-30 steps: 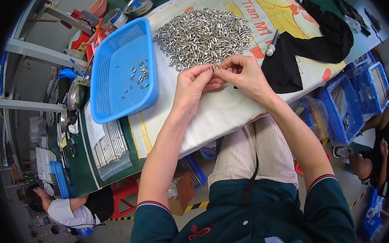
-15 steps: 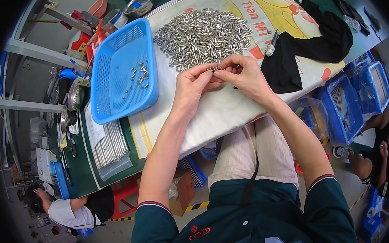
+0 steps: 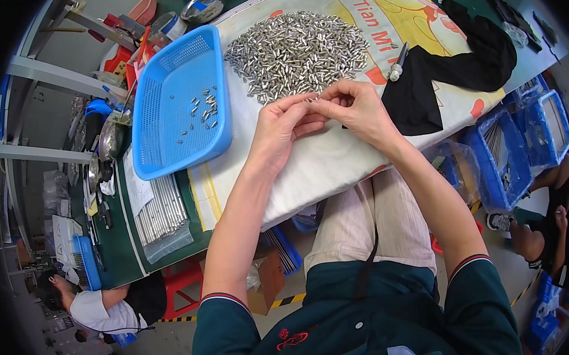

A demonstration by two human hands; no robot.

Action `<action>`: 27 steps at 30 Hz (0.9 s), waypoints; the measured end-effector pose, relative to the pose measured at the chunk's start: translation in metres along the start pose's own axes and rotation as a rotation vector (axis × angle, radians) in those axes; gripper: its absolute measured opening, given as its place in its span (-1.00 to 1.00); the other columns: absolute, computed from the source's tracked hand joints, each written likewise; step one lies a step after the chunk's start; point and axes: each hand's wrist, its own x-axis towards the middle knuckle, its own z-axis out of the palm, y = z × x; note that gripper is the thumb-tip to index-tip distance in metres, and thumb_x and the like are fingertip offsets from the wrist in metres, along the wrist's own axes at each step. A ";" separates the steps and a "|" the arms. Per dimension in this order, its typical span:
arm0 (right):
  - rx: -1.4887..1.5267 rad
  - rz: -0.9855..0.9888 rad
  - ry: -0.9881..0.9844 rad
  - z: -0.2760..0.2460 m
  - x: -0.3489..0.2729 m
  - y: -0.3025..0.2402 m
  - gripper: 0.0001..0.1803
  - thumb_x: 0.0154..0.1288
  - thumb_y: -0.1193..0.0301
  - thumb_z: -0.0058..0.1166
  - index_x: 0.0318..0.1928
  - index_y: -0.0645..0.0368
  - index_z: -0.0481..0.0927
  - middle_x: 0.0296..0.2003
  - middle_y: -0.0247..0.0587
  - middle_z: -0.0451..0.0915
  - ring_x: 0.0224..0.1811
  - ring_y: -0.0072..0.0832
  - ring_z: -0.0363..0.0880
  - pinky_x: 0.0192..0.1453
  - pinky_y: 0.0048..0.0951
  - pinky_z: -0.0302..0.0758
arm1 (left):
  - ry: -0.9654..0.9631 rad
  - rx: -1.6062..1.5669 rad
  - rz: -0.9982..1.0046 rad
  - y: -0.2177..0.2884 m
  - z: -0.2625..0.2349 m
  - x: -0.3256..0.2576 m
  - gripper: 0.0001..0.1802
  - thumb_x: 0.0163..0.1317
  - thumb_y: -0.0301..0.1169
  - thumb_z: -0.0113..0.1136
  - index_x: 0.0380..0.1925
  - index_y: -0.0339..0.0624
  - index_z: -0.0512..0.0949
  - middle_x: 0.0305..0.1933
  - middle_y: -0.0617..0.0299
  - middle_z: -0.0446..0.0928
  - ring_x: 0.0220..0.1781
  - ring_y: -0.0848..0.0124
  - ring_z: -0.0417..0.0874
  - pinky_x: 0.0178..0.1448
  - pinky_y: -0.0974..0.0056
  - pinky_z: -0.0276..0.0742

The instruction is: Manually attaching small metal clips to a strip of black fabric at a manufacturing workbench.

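My left hand (image 3: pixel 282 126) and my right hand (image 3: pixel 357 111) meet fingertip to fingertip over the near edge of a heap of small metal pins (image 3: pixel 299 52). Both are closed in a pinch. A small shiny metal pin (image 3: pixel 313 99) shows between the fingertips, mostly covered by them. The heap is spread on a white printed cloth (image 3: pixel 285 194). Left of it stands a blue perforated plastic basket (image 3: pixel 155 114) with several of the same pins lying loose on its bottom.
A black cloth (image 3: pixel 418 105) lies right of my hands, with a small pointed tool (image 3: pixel 397 67) beside it. Bagged metal rods (image 3: pixel 161 212) lie at the left table edge. Blue crates (image 3: pixel 501 162) stand at the right. Other people (image 3: pixel 112 308) sit at lower left and far right.
My fingers have shifted slightly around the small pin, with the left thumb tucked further in. The basket, heap and cloths stay in place.
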 end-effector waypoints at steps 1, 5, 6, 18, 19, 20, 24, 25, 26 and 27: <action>0.001 0.016 0.023 0.001 0.000 -0.002 -0.77 0.09 0.38 0.18 -0.43 0.36 0.58 -0.63 -0.35 0.49 -0.58 -0.70 0.32 -0.48 -0.58 0.32 | 0.007 -0.063 -0.060 0.002 0.000 -0.001 -0.75 0.28 -0.43 0.01 -0.13 -0.36 0.52 -0.24 0.01 0.60 -0.25 0.36 0.66 -0.12 0.34 0.63; -0.015 -0.002 0.013 -0.001 -0.001 -0.002 -0.69 0.18 0.31 0.06 -0.42 0.40 0.58 -0.62 -0.27 0.53 -0.57 -0.66 0.37 -0.47 -0.54 0.34 | 0.024 -0.126 -0.137 0.007 0.000 -0.001 -0.76 0.29 -0.39 0.02 -0.17 -0.36 0.50 -0.23 -0.04 0.59 -0.23 0.30 0.67 -0.10 0.31 0.63; -0.015 -0.001 0.011 -0.001 -0.001 -0.001 -0.69 0.18 0.31 0.06 -0.42 0.40 0.58 -0.62 -0.27 0.53 -0.57 -0.66 0.37 -0.47 -0.54 0.34 | 0.018 -0.129 -0.142 0.006 -0.001 -0.001 -0.77 0.29 -0.40 0.01 -0.18 -0.37 0.49 -0.23 -0.06 0.59 -0.23 0.29 0.67 -0.11 0.31 0.63; 0.032 0.024 0.017 -0.001 0.001 0.002 -0.72 0.16 0.33 0.08 -0.46 0.36 0.57 -0.63 -0.33 0.51 -0.57 -0.70 0.36 -0.47 -0.57 0.33 | -0.056 -0.271 -0.209 0.005 -0.008 0.002 -0.75 0.28 -0.45 -0.02 -0.14 -0.44 0.45 -0.18 -0.15 0.56 -0.19 0.22 0.66 -0.10 0.29 0.65; 0.038 0.019 0.013 -0.001 0.001 0.002 -0.72 0.16 0.34 0.08 -0.47 0.36 0.56 -0.63 -0.34 0.50 -0.57 -0.71 0.35 -0.47 -0.58 0.33 | -0.062 -0.271 -0.208 0.005 -0.007 0.002 -0.75 0.28 -0.45 -0.02 -0.15 -0.44 0.45 -0.18 -0.15 0.56 -0.19 0.22 0.66 -0.10 0.28 0.65; 0.045 0.014 0.009 -0.001 0.000 0.002 -0.73 0.16 0.34 0.08 -0.47 0.37 0.55 -0.64 -0.35 0.49 -0.57 -0.71 0.35 -0.46 -0.59 0.33 | -0.061 -0.271 -0.208 0.005 -0.008 0.002 -0.75 0.28 -0.45 -0.02 -0.15 -0.44 0.45 -0.18 -0.15 0.56 -0.19 0.22 0.66 -0.10 0.28 0.65; 0.062 0.016 -0.007 -0.001 0.000 -0.002 -0.75 0.17 0.36 0.06 -0.47 0.35 0.55 -0.62 -0.38 0.49 -0.55 -0.73 0.34 -0.46 -0.60 0.32 | -0.081 -0.354 -0.234 0.003 -0.011 0.002 -0.76 0.27 -0.47 -0.03 -0.16 -0.45 0.45 -0.17 -0.18 0.55 -0.19 0.18 0.66 -0.10 0.27 0.66; 0.103 0.001 0.006 0.000 0.000 0.000 -0.76 0.16 0.37 0.06 -0.46 0.34 0.55 -0.61 -0.39 0.49 -0.54 -0.73 0.34 -0.46 -0.61 0.31 | -0.098 -0.395 -0.253 0.003 -0.012 0.002 -0.76 0.27 -0.47 -0.03 -0.16 -0.45 0.45 -0.17 -0.19 0.55 -0.18 0.17 0.66 -0.10 0.26 0.67; 0.143 -0.014 0.019 0.001 0.001 0.001 -0.77 0.16 0.37 0.06 -0.45 0.33 0.56 -0.59 -0.41 0.50 -0.53 -0.74 0.34 -0.45 -0.62 0.31 | -0.098 -0.396 -0.253 0.003 -0.011 0.002 -0.76 0.27 -0.47 -0.03 -0.16 -0.45 0.45 -0.17 -0.19 0.55 -0.18 0.17 0.66 -0.10 0.26 0.67; 0.143 -0.013 0.019 0.000 0.000 0.000 -0.77 0.16 0.37 0.06 -0.45 0.33 0.56 -0.59 -0.41 0.50 -0.53 -0.74 0.34 -0.45 -0.62 0.31 | -0.087 -0.400 -0.255 0.003 -0.011 0.002 -0.77 0.27 -0.46 -0.03 -0.19 -0.44 0.46 -0.18 -0.19 0.55 -0.19 0.16 0.66 -0.10 0.25 0.66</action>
